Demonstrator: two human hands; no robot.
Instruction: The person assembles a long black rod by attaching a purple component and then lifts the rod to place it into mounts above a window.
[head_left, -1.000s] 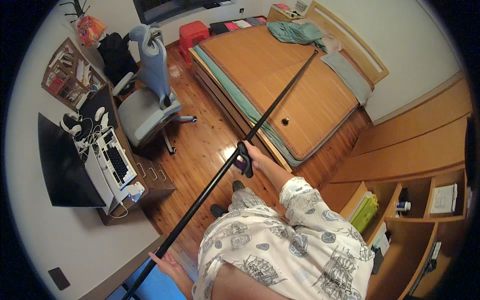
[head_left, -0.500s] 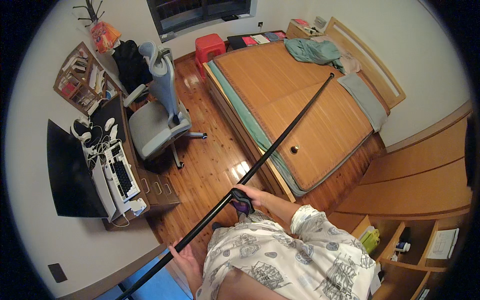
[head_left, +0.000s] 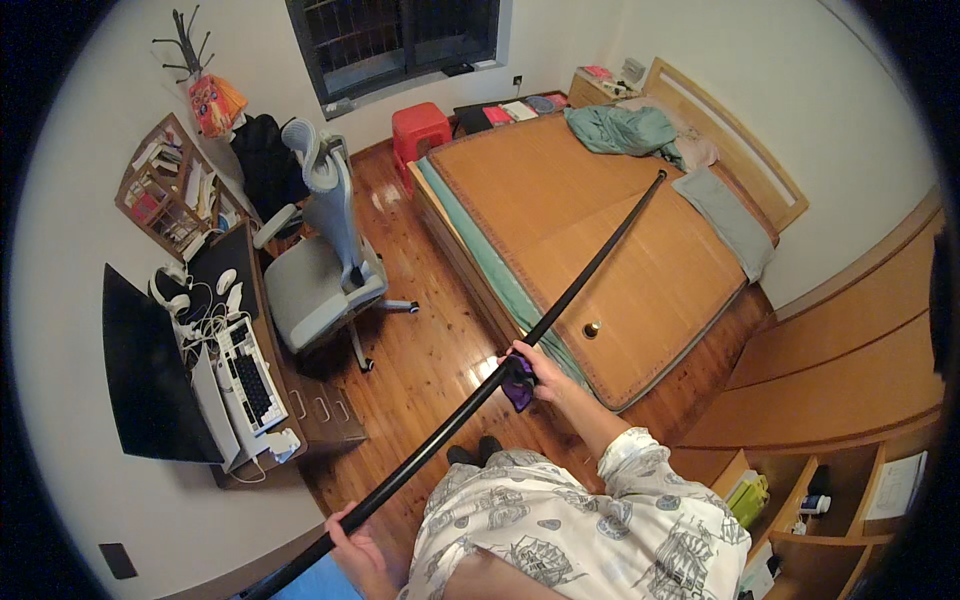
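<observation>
A long black pole [head_left: 455, 425] runs diagonally from the lower left, over the floor, to above the bed. My right hand [head_left: 540, 370] is closed round its middle. Beside that hand, a dark cloth-like piece with purple [head_left: 519, 385] hangs against the pole; its exact kind is unclear. Lower down, my left hand [head_left: 360, 550] grips the pole near the bottom of the view, its fingers partly hidden behind the shaft. The far tip of the pole appears over the bed mat, close to the grey pillow [head_left: 725, 210]. The lower end leaves the picture.
The bed [head_left: 560, 240] carries a small round object [head_left: 591, 330] and a green blanket [head_left: 625, 130]. On the left stand a desk with a monitor [head_left: 150, 370] and keyboard [head_left: 250, 375], and a grey office chair [head_left: 320, 280]. Open shelves [head_left: 800, 490] are at lower right; a red stool [head_left: 420, 130] is farther off.
My right hand has shifted up and to the right in view, with the pole and the purple piece. My left hand has moved slightly down and left. The view has tilted a little.
</observation>
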